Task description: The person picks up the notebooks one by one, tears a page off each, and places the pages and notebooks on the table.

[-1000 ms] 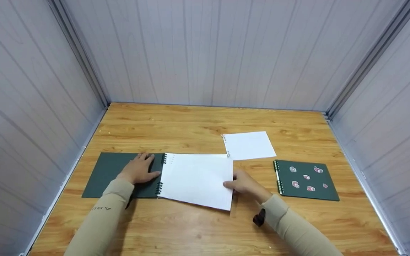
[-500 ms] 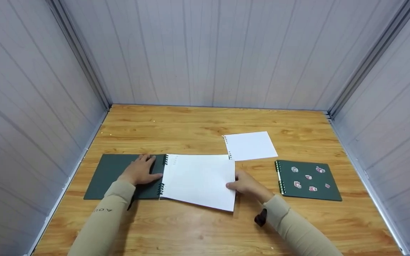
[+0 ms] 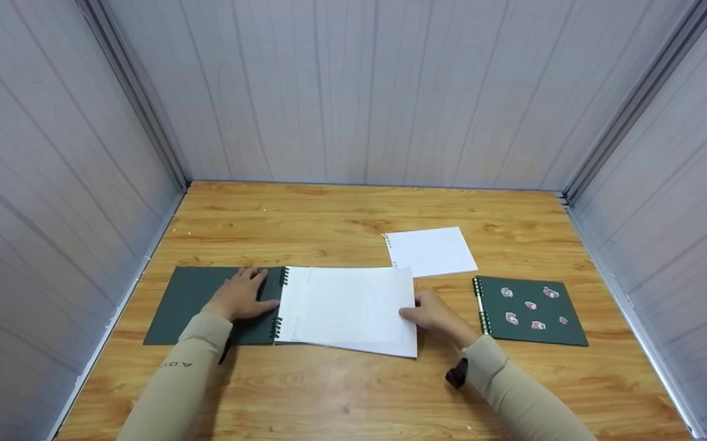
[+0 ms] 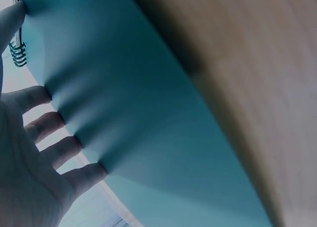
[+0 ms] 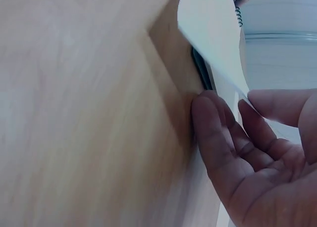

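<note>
A spiral-bound notebook lies open, its dark green cover (image 3: 182, 306) folded out to the left and its white page (image 3: 347, 306) to the right of the black coil (image 3: 277, 326). My left hand (image 3: 240, 297) rests on the cover beside the coil, and the left wrist view shows its fingers (image 4: 62, 150) spread, tips against the cover. At the page's right edge, my right hand (image 3: 430, 312) pinches the sheet between thumb and fingers. That sheet (image 5: 213, 33) is lifted and curved in the right wrist view, apart from what lies under it. The right hand's fingers are partly hidden in the head view.
A loose white sheet (image 3: 432, 251) with torn holes along its left side lies behind the notebook. To the right is a closed green notebook (image 3: 531, 309) with several flower-like stickers. Grey panels (image 3: 353, 92) enclose the wooden table (image 3: 329, 392) at the back and sides.
My right hand has moved slightly to the right with the page's edge, and the page's front corner has shifted right and a little back. The left hand keeps its place on the cover.
</note>
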